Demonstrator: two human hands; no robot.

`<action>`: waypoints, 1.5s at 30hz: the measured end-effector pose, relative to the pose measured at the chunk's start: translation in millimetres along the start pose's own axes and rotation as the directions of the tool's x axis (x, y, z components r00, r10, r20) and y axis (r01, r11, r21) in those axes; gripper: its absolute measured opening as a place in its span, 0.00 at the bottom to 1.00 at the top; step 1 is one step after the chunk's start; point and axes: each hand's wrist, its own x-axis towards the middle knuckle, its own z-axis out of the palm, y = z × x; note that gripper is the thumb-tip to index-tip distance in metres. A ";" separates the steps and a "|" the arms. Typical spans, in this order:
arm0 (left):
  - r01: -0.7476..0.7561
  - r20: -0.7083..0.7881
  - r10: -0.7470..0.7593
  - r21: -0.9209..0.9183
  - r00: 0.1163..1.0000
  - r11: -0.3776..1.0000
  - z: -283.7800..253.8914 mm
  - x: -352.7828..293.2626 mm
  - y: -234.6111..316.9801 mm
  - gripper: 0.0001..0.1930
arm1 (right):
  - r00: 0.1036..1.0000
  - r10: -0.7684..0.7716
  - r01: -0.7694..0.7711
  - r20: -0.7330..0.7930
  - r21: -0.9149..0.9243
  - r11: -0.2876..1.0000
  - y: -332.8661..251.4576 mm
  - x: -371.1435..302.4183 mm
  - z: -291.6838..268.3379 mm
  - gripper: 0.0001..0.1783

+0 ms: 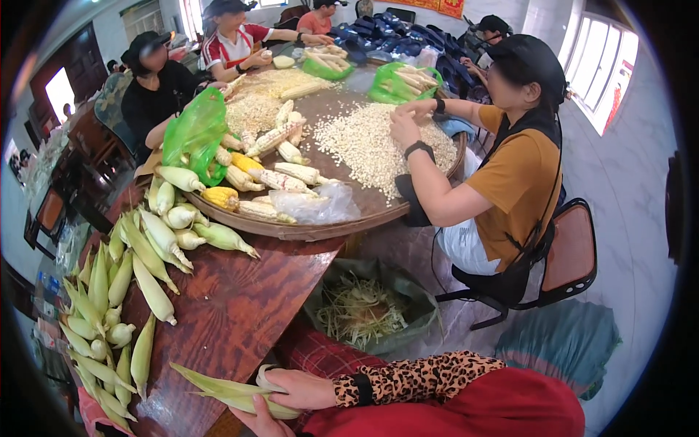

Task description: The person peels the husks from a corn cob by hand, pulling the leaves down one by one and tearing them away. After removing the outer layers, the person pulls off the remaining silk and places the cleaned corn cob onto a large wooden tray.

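A green-husked ear of corn (226, 391) is held over the front edge of the wooden table, its pointed husk tip toward the left. My left hand (263, 420) is closed around it from below, at its near end. My right hand (302, 388), below a leopard-print sleeve, is closed on top, with a pale strip of husk (268, 377) curling beside its fingers. The hand hides the strip's lower end. To the left lies a heap of corn ears (109, 306), mostly in their husks.
A dark sack (431, 324) of stripped husks stands beyond my hands. On a round tray (313, 231) lie kernels (364, 149), bare cobs, yellow ears and green bags (196, 131). A person in an orange shirt (528, 167) works there; other people sit farther back.
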 end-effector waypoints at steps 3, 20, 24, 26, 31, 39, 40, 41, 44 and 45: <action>0.018 0.030 -0.017 -0.012 0.999 1.000 1.7 2.5 0.1 0.34 | 0.999 -0.050 0.051 0.010 -0.047 0.998 -2.0 1.7 -4.1 0.13; 0.038 0.117 -0.014 -0.210 0.993 0.977 3.7 5.5 -17.0 0.28 | 0.983 0.077 -0.030 -0.166 0.264 0.964 15.5 0.1 0.5 0.19; 0.077 0.086 -0.054 -0.282 0.995 0.956 -2.7 4.4 -10.9 0.31 | 0.987 0.073 -0.054 -0.144 0.133 0.990 8.9 4.1 -0.4 0.17; 0.068 0.066 -0.052 -0.265 0.996 0.962 -5.5 2.3 -9.6 0.31 | 0.988 0.013 -0.008 -0.152 0.032 0.999 2.5 5.6 3.5 0.16; 0.014 0.056 -0.002 -0.224 0.998 0.974 -16.8 1.9 -13.7 0.32 | 0.987 -0.060 0.040 -0.146 -0.135 0.990 -11.4 2.0 15.3 0.14; -0.002 0.044 0.015 -0.289 0.999 0.957 -37.1 -0.7 -15.2 0.31 | 0.992 -0.063 0.050 -0.106 -0.121 0.991 -16.1 7.3 31.5 0.17; 0.004 0.034 0.007 -0.318 0.999 0.948 -39.3 -1.5 -15.0 0.30 | 0.993 -0.064 0.051 -0.098 -0.126 0.991 -17.8 7.1 33.5 0.17; 0.002 0.029 0.007 -0.324 1.000 0.946 -41.4 -2.2 -14.8 0.30 | 0.995 -0.069 0.055 -0.078 -0.177 0.983 -20.4 6.9 35.0 0.18; 0.056 0.033 -0.046 -0.427 0.998 0.902 -46.3 -2.6 -14.0 0.23 | 0.999 -0.016 0.008 -0.028 -0.251 0.968 -29.4 7.8 36.8 0.18; 0.052 0.047 -0.034 -0.463 0.998 0.885 -47.2 -1.9 -13.1 0.22 | 0.999 0.044 -0.044 -0.006 -0.271 0.962 -31.2 8.1 37.0 0.18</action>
